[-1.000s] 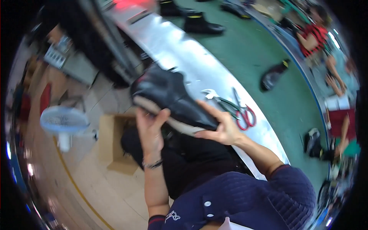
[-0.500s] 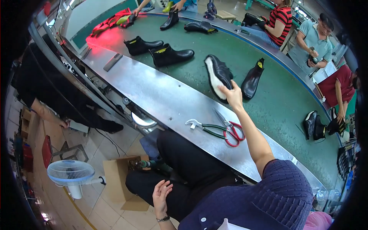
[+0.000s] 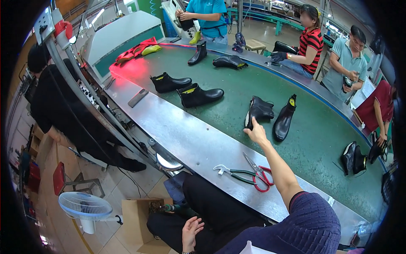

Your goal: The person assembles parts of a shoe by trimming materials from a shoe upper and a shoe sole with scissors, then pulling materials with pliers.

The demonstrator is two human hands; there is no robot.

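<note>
My right hand (image 3: pixel 257 132) reaches over the green conveyor belt, index finger and thumb apart, at the lower end of a black ankle boot (image 3: pixel 259 109). The boot lies on its side, with a strip of pale sole along its left edge. The fingertip looks to be touching it or just in front of it. Just right of it lies another black boot (image 3: pixel 285 118) with a yellow lining. Low over my lap is my left hand (image 3: pixel 192 230), fingers loosely bent and apart, nothing in it. Pliers (image 3: pixel 237 171) and red-handled scissors (image 3: pixel 260 174) rest on the metal ledge nearby.
Several black boots (image 3: pixel 201 96) stand or lie along the green belt (image 3: pixel 228 122). A flat dark bar (image 3: pixel 138 98) sits on the metal ledge (image 3: pixel 177 131). Co-workers line the far side. A cardboard box (image 3: pixel 137 224) and a fan (image 3: pixel 86 207) are at lower left.
The boot in my right hand has been turned from sole-showing to lying on its side on the belt, and the fingers have loosened. The whole view has shifted, showing more at the top.
</note>
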